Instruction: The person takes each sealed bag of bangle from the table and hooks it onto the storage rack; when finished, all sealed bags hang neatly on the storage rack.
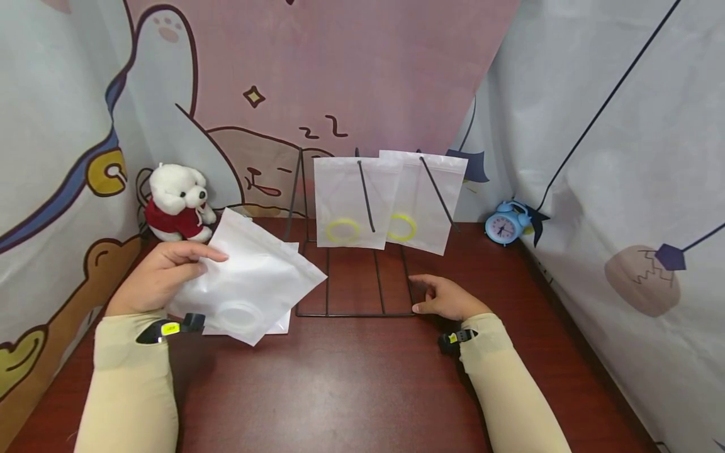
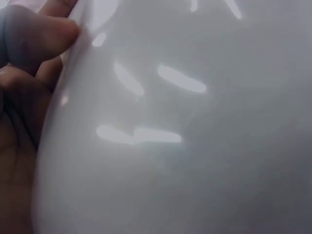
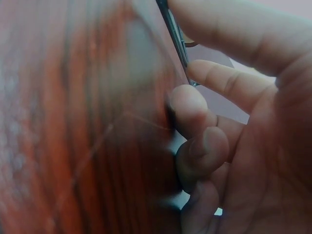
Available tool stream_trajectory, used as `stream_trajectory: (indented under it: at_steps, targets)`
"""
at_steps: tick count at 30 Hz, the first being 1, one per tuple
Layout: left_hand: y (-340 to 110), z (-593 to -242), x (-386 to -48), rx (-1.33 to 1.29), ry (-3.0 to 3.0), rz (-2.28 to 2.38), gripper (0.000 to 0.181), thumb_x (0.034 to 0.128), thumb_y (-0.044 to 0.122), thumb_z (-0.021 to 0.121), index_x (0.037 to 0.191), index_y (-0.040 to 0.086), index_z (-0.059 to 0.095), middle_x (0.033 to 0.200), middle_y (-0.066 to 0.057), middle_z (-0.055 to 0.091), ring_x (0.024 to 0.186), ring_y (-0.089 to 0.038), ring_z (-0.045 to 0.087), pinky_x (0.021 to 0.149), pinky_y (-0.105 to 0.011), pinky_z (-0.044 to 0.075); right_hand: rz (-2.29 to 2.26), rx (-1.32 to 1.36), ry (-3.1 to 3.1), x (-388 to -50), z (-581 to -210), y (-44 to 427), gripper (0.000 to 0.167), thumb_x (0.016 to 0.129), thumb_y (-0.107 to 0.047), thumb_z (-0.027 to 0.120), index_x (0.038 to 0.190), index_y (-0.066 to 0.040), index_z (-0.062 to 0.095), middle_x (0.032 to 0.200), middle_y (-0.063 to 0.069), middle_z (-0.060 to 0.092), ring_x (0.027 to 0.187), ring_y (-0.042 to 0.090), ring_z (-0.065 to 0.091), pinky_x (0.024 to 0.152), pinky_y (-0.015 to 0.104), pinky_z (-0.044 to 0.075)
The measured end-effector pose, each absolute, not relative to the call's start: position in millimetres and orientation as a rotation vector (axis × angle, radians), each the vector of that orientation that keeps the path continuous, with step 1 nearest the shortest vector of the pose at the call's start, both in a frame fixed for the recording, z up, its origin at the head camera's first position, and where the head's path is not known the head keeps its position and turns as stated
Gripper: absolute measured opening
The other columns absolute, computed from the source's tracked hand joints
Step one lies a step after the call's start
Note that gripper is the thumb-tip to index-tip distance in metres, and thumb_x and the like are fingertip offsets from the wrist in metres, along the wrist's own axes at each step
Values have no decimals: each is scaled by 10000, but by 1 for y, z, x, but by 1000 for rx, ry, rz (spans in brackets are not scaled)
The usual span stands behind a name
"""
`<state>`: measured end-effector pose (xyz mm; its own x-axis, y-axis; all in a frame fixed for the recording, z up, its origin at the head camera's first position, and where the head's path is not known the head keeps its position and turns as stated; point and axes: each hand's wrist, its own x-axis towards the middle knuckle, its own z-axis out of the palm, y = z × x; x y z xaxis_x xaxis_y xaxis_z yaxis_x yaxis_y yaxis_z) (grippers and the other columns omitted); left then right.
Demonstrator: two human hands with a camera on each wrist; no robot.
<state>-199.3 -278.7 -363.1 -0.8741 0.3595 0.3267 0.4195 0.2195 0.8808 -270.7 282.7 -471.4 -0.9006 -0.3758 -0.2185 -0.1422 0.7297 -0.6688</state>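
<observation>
In the head view my left hand (image 1: 164,274) pinches a white zip bag (image 1: 249,277) at its left edge, and the bag hangs tilted over the table. A pale ring shows through its lower part. The same bag (image 2: 170,161) fills most of the left wrist view, beside the thumb. At the front right corner of a black wire rack (image 1: 357,314), my right hand (image 1: 450,299) holds the base frame with thumb and index finger, the other fingers curled. Two white bags hang on the rack's prongs: a middle bag (image 1: 357,195) and a right bag (image 1: 430,195), each showing a yellow ring.
Under the held bag another white packet (image 1: 280,324) lies on the brown table (image 1: 340,384). A white plush bear (image 1: 178,201) in red sits at the back left. A blue alarm clock (image 1: 504,223) stands at the back right. Printed cloth hangs around the table.
</observation>
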Motion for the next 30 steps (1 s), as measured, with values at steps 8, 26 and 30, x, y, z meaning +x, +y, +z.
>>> stream_trajectory:
  at_steps: [8, 26, 30]
  targets:
    - [-271, -359, -198, -803, -2361, -1744, 359, 972, -181, 487, 1120, -31, 777, 768, -56, 650, 768, -156, 501, 655, -337, 361, -957, -381, 2601, -271, -471, 283, 745, 908, -246, 851, 1566, -170, 511, 756, 28, 582, 684, 179, 531, 608, 324, 451]
    - [-270, -359, -197, -871, -2329, -1796, 425, 944, -219, 443, 1081, -19, 793, 768, -38, 688, 776, -137, 535, 626, -336, 372, -973, -399, 2589, -271, -472, 283, 749, 911, -237, 849, 1571, -155, 504, 742, 22, 572, 677, 179, 520, 607, 325, 447]
    - [-270, -359, -196, -874, -2316, -1808, 432, 943, -218, 437, 1073, -13, 795, 721, -51, 651, 774, -142, 538, 614, -339, 375, -967, -402, 2596, -271, -471, 283, 746, 908, -240, 850, 1567, -152, 510, 751, 24, 577, 681, 182, 525, 605, 325, 448]
